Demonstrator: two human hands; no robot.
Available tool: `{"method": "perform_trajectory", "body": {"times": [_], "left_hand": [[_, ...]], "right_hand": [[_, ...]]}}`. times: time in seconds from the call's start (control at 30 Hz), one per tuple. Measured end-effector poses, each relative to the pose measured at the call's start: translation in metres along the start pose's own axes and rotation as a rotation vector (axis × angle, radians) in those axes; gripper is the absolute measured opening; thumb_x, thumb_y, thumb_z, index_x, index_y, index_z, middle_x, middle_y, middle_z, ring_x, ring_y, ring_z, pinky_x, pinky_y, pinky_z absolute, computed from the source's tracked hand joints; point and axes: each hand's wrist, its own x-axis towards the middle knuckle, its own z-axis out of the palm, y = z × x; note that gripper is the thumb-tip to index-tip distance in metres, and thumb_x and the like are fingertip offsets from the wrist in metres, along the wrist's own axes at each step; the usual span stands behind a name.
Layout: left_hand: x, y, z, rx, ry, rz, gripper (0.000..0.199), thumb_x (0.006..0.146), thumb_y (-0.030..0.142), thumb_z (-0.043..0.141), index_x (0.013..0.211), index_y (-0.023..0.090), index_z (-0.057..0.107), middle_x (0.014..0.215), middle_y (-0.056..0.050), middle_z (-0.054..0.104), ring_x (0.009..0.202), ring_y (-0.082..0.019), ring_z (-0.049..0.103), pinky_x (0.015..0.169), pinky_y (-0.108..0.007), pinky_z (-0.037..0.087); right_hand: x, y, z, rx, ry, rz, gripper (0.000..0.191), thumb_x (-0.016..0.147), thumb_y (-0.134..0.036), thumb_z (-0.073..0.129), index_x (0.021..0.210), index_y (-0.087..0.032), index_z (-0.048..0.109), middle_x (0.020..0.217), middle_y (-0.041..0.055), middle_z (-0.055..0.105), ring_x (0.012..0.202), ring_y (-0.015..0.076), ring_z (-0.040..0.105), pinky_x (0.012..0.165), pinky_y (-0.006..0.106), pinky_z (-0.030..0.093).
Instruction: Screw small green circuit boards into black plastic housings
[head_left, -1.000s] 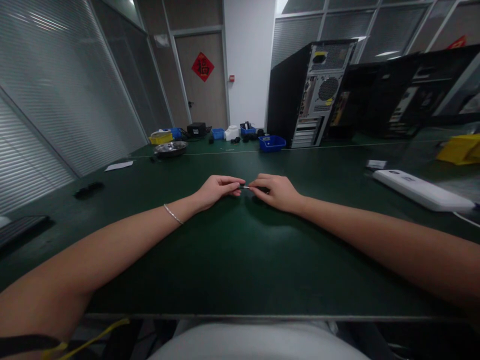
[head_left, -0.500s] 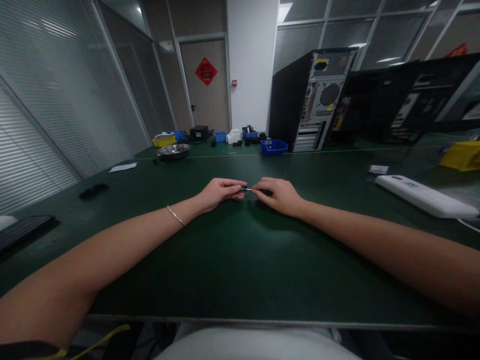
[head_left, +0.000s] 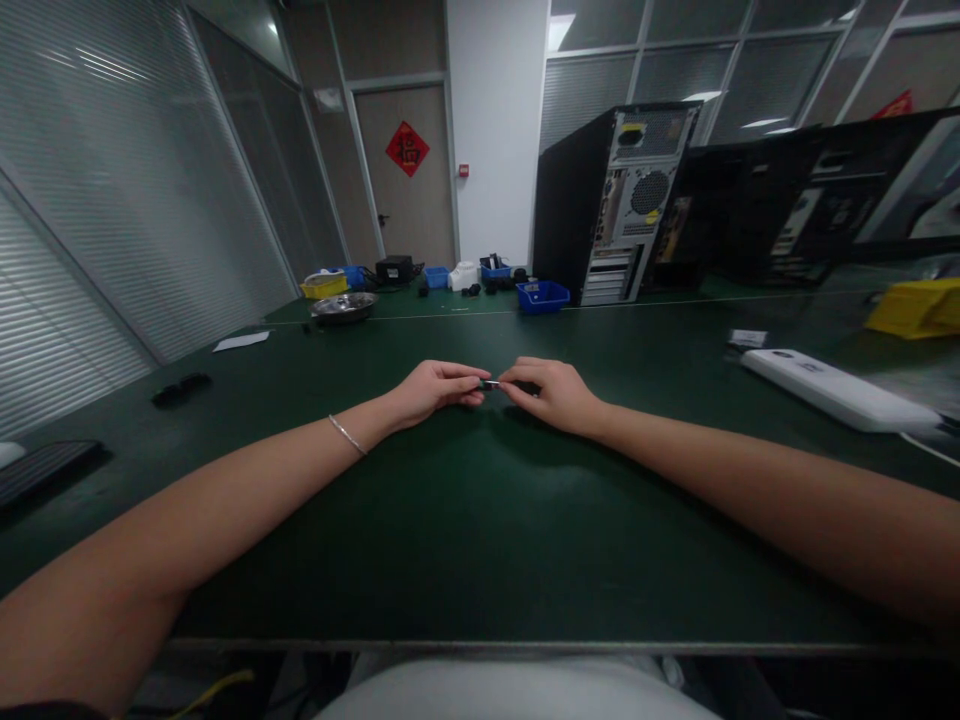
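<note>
A small dark part [head_left: 491, 384] with a pale metal tip sits between two hands at the middle of a dark green bench [head_left: 480, 540], held just above its surface. It is too small to make out what it is. The left hand [head_left: 435, 388] pinches its left end between thumb and fingertips, the other fingers curled under. The right hand [head_left: 551, 392] pinches the right end in the same way, and something dark shows under its fingers. The two sets of fingertips almost touch. Both forearms lie along the bench, and a thin bracelet [head_left: 346, 435] circles the left wrist.

With a piece this small, resting the wrists on the bench looks the best way to steady it, keeping both ends in line and pressing gently rather than twisting hard.

To the right, well apart, lies a long white power strip [head_left: 836, 391], with a yellow bin [head_left: 915, 306] beyond it. At the far side stand a computer tower [head_left: 607, 205], a blue bin [head_left: 542, 295] and a metal bowl [head_left: 343, 306]. A sheet of paper [head_left: 240, 341] lies at far left.
</note>
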Motion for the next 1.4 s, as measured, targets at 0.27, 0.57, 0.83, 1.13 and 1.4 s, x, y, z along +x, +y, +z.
{"method": "perform_trajectory", "body": {"times": [0.27, 0.57, 0.83, 1.13, 1.4], "left_hand": [[-0.0005, -0.0007, 0.0012, -0.040, 0.006, 0.034, 0.026, 0.079, 0.009, 0.064, 0.104, 0.008, 0.060, 0.082, -0.007, 0.069, 0.074, -0.013, 0.067, 0.075, -0.027, 0.054], [0.0006, -0.0026, 0.0045, -0.089, 0.043, 0.073, 0.021, 0.077, 0.009, 0.067, 0.092, 0.009, 0.053, 0.080, -0.007, 0.068, 0.081, -0.019, 0.069, 0.078, -0.032, 0.054], [0.0003, -0.0006, 0.0075, -0.134, 0.142, 0.079, 0.019, 0.084, 0.012, 0.059, 0.098, 0.011, 0.047, 0.089, -0.010, 0.066, 0.085, -0.020, 0.069, 0.087, -0.040, 0.052], [0.0054, -0.0088, 0.0037, 0.127, 0.171, 0.230, 0.021, 0.076, 0.017, 0.068, 0.093, 0.014, 0.057, 0.090, -0.003, 0.061, 0.079, -0.013, 0.062, 0.080, -0.031, 0.049], [-0.0036, -0.0055, 0.0090, 0.669, 0.067, 0.366, 0.035, 0.087, 0.032, 0.051, 0.119, 0.017, 0.050, 0.091, -0.005, 0.066, 0.082, -0.017, 0.062, 0.074, -0.030, 0.048]], "right_hand": [[0.0001, 0.0016, 0.0011, 0.037, 0.003, 0.006, 0.023, 0.090, -0.032, 0.048, 0.096, -0.021, 0.067, 0.087, 0.0038, 0.065, 0.075, 0.0158, 0.059, 0.067, 0.025, 0.041], [0.0023, 0.0019, -0.0013, 0.116, -0.029, -0.004, 0.024, 0.091, -0.032, 0.046, 0.097, -0.020, 0.067, 0.088, 0.0035, 0.065, 0.078, 0.0157, 0.059, 0.068, 0.026, 0.042], [0.0018, 0.0058, 0.0031, 0.086, 0.029, 0.034, 0.023, 0.090, -0.031, 0.047, 0.097, -0.021, 0.067, 0.087, 0.0036, 0.065, 0.077, 0.0156, 0.059, 0.068, 0.026, 0.042], [0.0001, 0.0046, 0.0027, 0.037, 0.006, 0.007, 0.022, 0.090, -0.031, 0.048, 0.098, -0.022, 0.066, 0.089, 0.0039, 0.065, 0.079, 0.0167, 0.058, 0.067, 0.026, 0.041], [0.0015, 0.0025, 0.0003, 0.042, 0.037, 0.051, 0.023, 0.091, -0.031, 0.047, 0.097, -0.021, 0.067, 0.087, 0.0039, 0.064, 0.077, 0.0159, 0.058, 0.066, 0.025, 0.039]]}}
